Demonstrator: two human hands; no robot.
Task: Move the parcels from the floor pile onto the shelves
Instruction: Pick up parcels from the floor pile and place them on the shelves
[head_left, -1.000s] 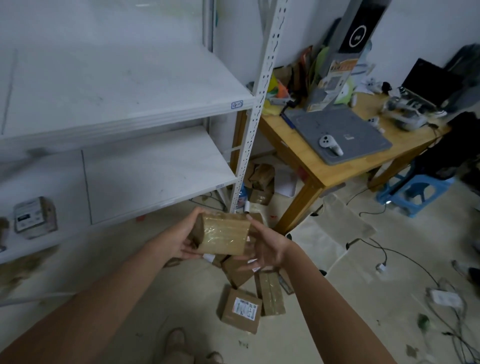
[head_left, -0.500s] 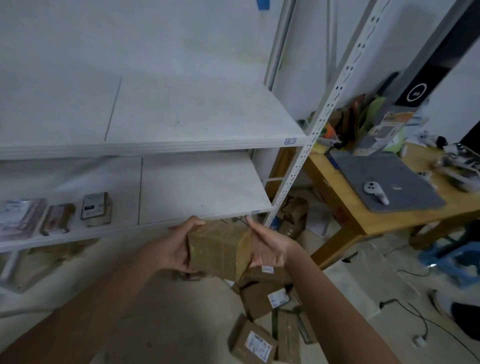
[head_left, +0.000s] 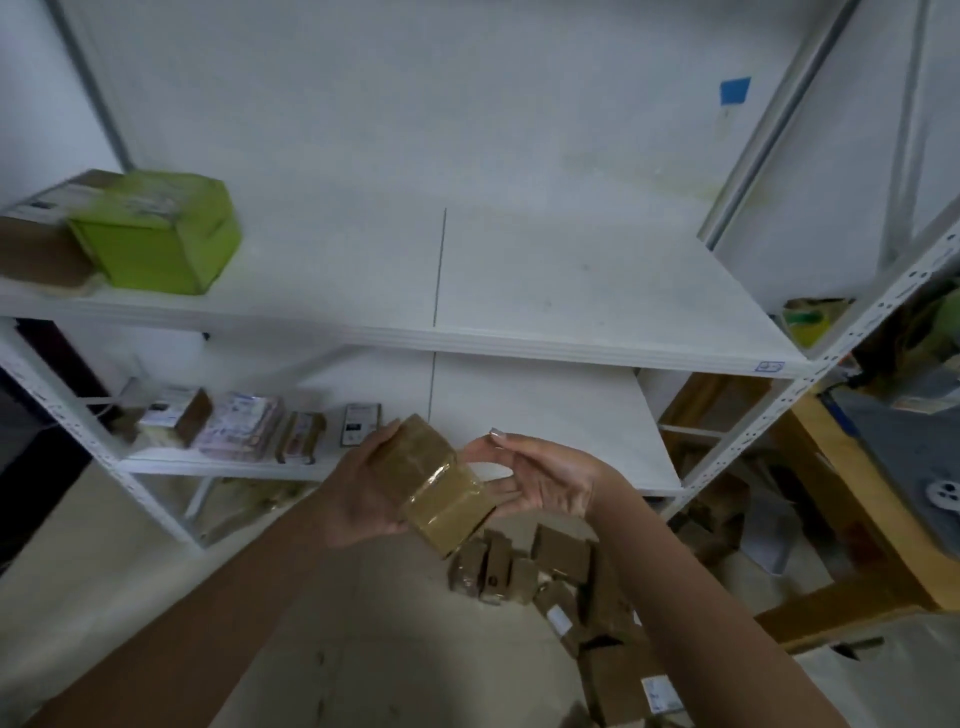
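A small brown taped parcel (head_left: 441, 493) is held in front of the white shelf unit, level with the lower shelf (head_left: 545, 415). My left hand (head_left: 363, 488) grips its left side with the thumb on top. My right hand (head_left: 540, 478) touches the parcel's right end with straight, spread fingers. Below the hands, the floor pile of brown parcels (head_left: 550, 582) lies on the concrete. Several small parcels (head_left: 239, 431) stand in a row on the lower shelf's left part. The upper shelf (head_left: 519, 291) carries a green box (head_left: 156, 234) at its left.
A brown box (head_left: 36, 244) sits beside the green one. The shelf's perforated right upright (head_left: 810, 364) slants up to the right. A wooden table (head_left: 883, 478) with a grey mat stands to the right, with more cartons under it.
The view swung left and up, showing more shelf. The parcel rose toward the lower shelf and tilted. My right hand loosened from a grip to open fingers at its end.
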